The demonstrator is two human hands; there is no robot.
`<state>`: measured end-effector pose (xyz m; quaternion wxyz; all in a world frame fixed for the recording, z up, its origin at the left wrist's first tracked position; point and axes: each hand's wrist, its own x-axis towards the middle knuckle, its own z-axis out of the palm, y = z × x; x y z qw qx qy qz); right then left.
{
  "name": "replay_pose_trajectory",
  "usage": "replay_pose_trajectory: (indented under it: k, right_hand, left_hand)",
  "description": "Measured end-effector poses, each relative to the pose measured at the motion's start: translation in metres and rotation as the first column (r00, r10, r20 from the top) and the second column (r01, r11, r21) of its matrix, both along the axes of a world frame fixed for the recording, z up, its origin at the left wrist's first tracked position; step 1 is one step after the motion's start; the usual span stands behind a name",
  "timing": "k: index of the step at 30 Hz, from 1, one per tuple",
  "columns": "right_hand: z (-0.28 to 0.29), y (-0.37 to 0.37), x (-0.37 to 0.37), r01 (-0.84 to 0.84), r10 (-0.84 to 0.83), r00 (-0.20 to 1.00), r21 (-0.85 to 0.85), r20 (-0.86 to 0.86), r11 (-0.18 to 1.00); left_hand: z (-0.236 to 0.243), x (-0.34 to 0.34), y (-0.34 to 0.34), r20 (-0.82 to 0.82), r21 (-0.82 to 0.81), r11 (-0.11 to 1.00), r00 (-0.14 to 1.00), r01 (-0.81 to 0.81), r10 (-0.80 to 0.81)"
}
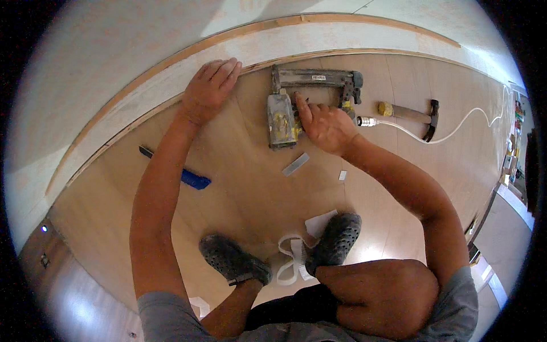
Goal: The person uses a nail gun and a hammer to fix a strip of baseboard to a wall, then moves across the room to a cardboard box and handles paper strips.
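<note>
This seems to be a room under building or finishing work. The wall [142, 51] looks patchy and unfinished, with thin wooden strips [302, 19] along its lower part. On the wood-coloured floor [245, 191] are a nail gun [282, 122] with white hose [390, 123], a hammer [413, 115] and small scraps [296, 164].

the boxy grey metal nail gun [281, 119] looks scuffed and matt, dusty with yellow smears; its short silver coupling [367, 121] is shiny metal, the thin white hose [453, 135] smooth and plastic-looking. the dark-headed hammer [411, 115] pairs metal with a dull wooden handle. smooth blue plastic cutter [195, 179]; pale-brown wood-look floor [245, 194] — satin, glossy under the light. matt grey cloth sleeve [162, 310], matt perforated dark rubbery clogs [231, 255].
</note>
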<state>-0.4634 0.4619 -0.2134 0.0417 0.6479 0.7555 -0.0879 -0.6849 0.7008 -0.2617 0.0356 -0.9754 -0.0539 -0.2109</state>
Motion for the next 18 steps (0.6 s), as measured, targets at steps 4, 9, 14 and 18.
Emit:
replay_pose_trajectory:
  k: [4, 9, 14, 18]
  right_hand:
    - [0.000, -0.002, -0.004, 0.058, -0.057, 0.998, -0.069, 0.020, 0.996]
    - [-0.003, -0.005, -0.006, 0.034, -0.032, 0.998, -0.050, 0.045, 0.998]
    - [-0.001, -0.005, -0.010, 0.062, -0.056, 0.996, -0.092, 0.063, 0.994]
    - [-0.004, -0.007, -0.011, 0.058, -0.054, 0.997, -0.093, 0.050, 0.994]
  left_hand:
    - [0.005, -0.001, -0.005, -0.010, -0.056, 0.998, 1.000, -0.019, 0.018]
    - [0.002, -0.006, -0.006, 0.005, -0.074, 0.997, 1.000, -0.014, 0.015]
    - [0.001, -0.009, -0.007, 0.009, -0.079, 0.997, 1.000, -0.010, 0.011]
    - [0.000, -0.010, -0.008, 0.017, -0.102, 0.995, 1.000, -0.001, 0.003]
